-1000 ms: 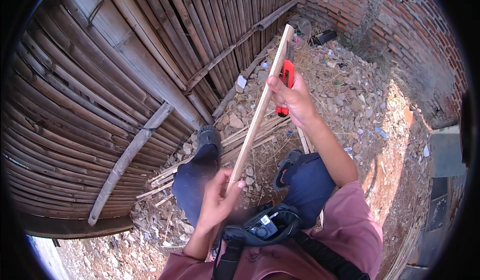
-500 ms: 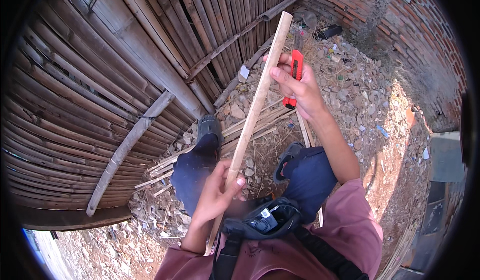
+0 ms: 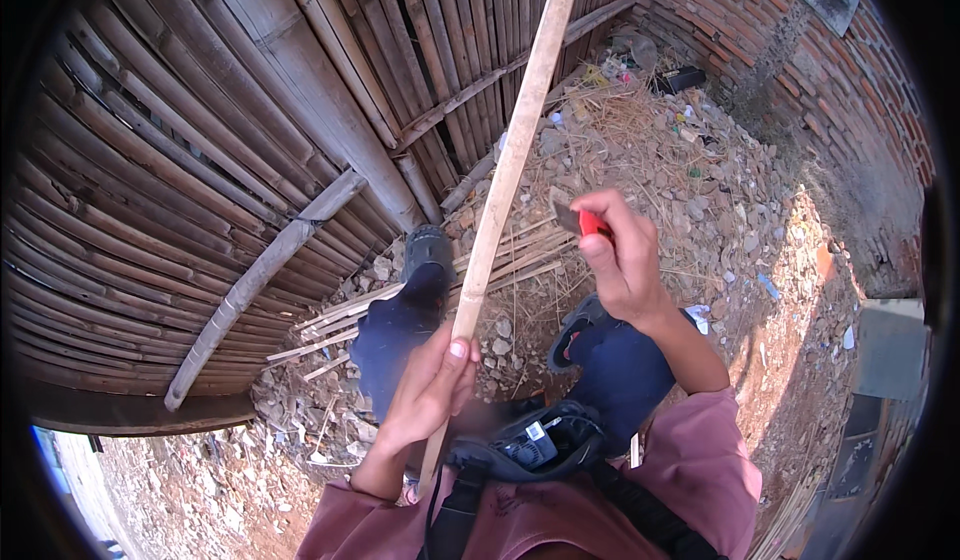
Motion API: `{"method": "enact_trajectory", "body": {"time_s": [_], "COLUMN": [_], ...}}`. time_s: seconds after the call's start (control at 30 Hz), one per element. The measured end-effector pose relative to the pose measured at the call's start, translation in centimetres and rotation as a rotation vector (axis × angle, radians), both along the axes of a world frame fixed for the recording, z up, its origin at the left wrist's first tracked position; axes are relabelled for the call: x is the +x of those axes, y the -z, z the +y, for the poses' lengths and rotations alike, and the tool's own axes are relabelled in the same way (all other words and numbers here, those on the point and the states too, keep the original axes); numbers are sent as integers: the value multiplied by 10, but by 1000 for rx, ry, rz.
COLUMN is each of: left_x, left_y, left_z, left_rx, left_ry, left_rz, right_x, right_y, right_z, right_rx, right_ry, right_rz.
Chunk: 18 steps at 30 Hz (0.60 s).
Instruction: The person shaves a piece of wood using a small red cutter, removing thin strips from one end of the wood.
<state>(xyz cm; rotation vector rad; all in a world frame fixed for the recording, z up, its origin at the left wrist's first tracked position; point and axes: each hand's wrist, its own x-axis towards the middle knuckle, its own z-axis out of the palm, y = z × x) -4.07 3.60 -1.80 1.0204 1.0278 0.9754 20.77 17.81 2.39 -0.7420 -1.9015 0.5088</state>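
A long pale bamboo strip [image 3: 513, 160] slants upward across the middle, running past the top edge of the picture. My left hand [image 3: 425, 385] is closed around its lower part, thumb on top, and the strip's low end passes beside my left forearm. To the right, apart from the strip, my right hand [image 3: 628, 265] grips a red utility knife [image 3: 594, 227]. Its dark blade points left toward the strip; my fingers cover most of the handle.
A bamboo wall [image 3: 300, 90] stands at the left and a brick wall [image 3: 840, 90] at the right. Several thin bamboo strips [image 3: 530, 252] lie on the rubble ground [image 3: 690, 200] between and beyond my shoes. An open black pouch [image 3: 530, 445] sits at my waist.
My right hand has come off the strip and moved down toward me, turning the knife so its blade points left. The strip's far end has moved up out of the picture.
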Motion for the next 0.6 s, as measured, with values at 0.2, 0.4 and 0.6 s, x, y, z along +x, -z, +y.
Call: {"method": "enact_trajectory", "body": {"time_s": [0.2,0.4,0.6], "left_x": [0,2,0], "left_y": [2,7,10], "left_z": [20,20,19], "left_rx": [-16,-29,-15], "left_ry": [43,43,19], "left_rz": [-12,-30,38], "right_x": [-21,-29,-31], "right_y": [20,28,29], "right_z": [-25,-22,-20], "right_rx": [199,211,237], "right_ry": [-68,-70,-40], "right_rz": [-341,-362,-380]}}
